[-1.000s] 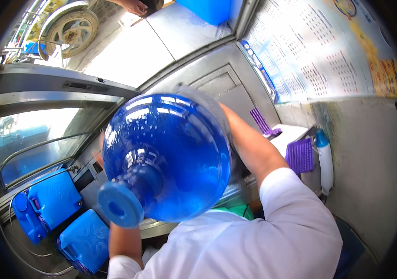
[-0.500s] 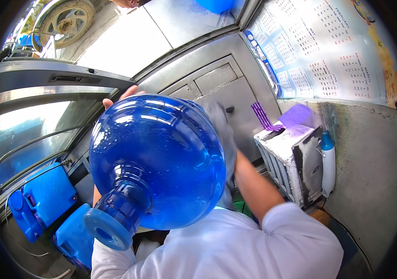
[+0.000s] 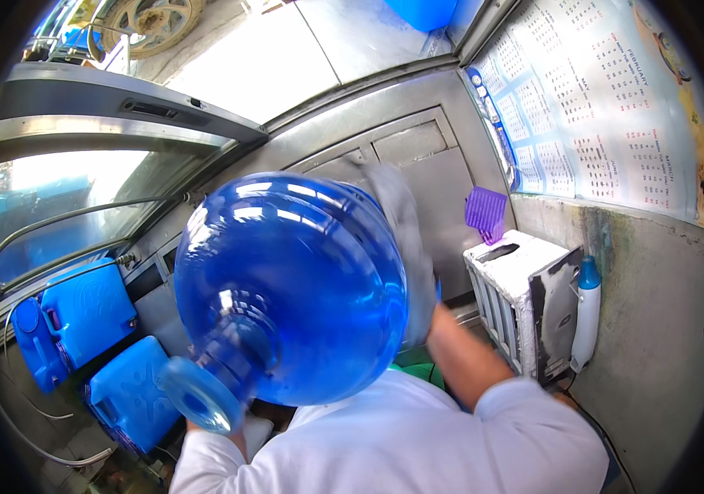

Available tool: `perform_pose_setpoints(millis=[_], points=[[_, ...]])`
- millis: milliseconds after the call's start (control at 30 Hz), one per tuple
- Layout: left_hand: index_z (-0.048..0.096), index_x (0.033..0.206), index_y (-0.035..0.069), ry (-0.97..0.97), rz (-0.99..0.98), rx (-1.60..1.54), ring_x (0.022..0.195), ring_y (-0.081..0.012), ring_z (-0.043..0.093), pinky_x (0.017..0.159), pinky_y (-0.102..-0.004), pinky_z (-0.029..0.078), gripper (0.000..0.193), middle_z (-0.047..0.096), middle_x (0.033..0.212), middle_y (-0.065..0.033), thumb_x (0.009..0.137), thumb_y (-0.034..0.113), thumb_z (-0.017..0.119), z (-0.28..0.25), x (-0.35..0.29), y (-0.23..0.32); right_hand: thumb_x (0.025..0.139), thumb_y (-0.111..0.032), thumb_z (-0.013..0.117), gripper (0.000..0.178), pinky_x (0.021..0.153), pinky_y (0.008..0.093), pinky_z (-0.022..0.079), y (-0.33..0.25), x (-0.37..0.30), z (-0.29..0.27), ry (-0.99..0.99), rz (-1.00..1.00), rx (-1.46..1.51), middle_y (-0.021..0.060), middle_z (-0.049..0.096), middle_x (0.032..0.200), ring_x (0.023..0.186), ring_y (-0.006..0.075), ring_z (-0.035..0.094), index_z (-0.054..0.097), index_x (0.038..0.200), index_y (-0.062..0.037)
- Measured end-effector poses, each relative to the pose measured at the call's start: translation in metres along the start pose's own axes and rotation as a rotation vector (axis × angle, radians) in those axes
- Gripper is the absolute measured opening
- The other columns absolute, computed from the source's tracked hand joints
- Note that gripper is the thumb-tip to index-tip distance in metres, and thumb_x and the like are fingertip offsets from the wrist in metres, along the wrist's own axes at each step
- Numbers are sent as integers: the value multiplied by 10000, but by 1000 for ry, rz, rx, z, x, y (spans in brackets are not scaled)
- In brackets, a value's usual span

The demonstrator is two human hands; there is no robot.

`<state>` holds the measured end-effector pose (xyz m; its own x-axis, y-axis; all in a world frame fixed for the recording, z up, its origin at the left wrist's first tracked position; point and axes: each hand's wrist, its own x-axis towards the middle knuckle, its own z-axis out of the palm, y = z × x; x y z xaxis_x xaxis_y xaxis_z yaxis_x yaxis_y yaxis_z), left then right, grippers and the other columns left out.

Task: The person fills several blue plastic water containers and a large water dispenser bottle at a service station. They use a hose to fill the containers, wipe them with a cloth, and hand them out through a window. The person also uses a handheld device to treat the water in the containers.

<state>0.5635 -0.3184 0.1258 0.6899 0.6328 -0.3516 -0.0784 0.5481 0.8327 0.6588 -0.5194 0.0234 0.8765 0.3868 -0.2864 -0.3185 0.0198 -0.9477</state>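
Observation:
A large clear-blue round water jug (image 3: 294, 280) is tilted in front of my chest, its neck and mouth pointing down and toward me on the left. My right hand (image 3: 405, 226) wears a grey glove and lies along the jug's right side, its fingers curving over the far end and smeared by motion. Of my left arm, the sleeve and a bit of wrist (image 3: 238, 438) show below the jug's mouth. The left hand itself is hidden behind the jug, so its fingers cannot be seen.
Blue jerrycans (image 3: 92, 309) stand at the left by a hose (image 3: 6, 239) and a sliding glass window (image 3: 72, 206). A white, scuffed box (image 3: 525, 288) with a purple slotted piece (image 3: 486, 212) is at the right, beside a white-and-blue cylinder (image 3: 587, 317). Calendar sheets (image 3: 591, 107) cover the wall.
My left fingers, seen earlier at the jug's far end, have dropped out of sight behind it. The gloved right hand stays at the right side. The view has shifted slightly.

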Motion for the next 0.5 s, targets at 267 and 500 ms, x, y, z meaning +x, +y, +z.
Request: perform_pose_setpoints(millis=[267,500], points=[[304,1406,53,-360,-279,-102,1113,-261,542,906,-398,504,862,506,1265,-181,848,692,461,-14,81,30,893,-425,562,493,930,384,429,-168,125,57,-735,-438,-385,178,643,1099,1060,282,591,604,1163,-14],[190,1473,66,14,242,129,1258,-283,402,1033,-397,386,972,326,1442,-202,818,729,464,-79,57,25,893,-458,557,513,924,391,432,-223,132,166,-1465,-350,-872,186,650,1090,1058,290,596,617,1152,-19]])
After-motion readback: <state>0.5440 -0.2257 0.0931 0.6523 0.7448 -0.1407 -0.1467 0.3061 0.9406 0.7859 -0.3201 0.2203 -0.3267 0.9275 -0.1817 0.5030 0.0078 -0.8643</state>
